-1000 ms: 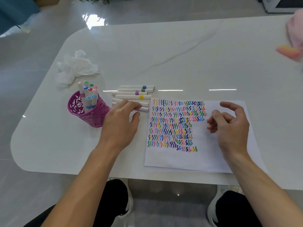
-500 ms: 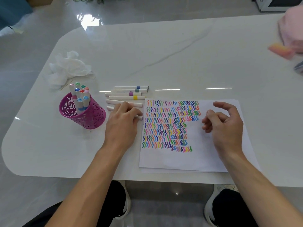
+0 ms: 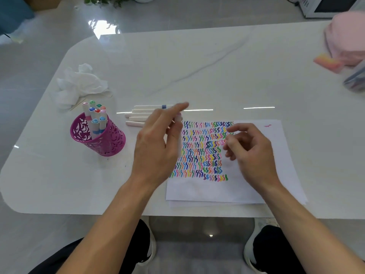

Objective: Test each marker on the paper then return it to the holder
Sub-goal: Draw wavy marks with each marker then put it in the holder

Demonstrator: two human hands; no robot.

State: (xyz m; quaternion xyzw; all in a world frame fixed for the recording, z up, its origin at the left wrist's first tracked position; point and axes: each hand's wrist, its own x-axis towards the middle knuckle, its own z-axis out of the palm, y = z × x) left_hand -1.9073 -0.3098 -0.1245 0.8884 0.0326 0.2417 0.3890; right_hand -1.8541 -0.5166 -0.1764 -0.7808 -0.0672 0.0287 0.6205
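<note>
Left hand (image 3: 158,143): clasps a white marker (image 3: 179,118), raised beside the loose markers (image 3: 138,123).
Right hand (image 3: 248,149): fingers loosely curled, empty, over the paper (image 3: 256,186).
Holder (image 3: 110,143): pink, upright, left of both hands.

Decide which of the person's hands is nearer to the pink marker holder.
Left. The left hand, holding a marker, hovers just right of the holder, by the paper's left edge. The right hand is farther right, above the paper's middle.

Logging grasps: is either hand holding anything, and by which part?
Left hand holds a white marker mid-barrel; one end shows above the grip. Right hand holds nothing.
</note>
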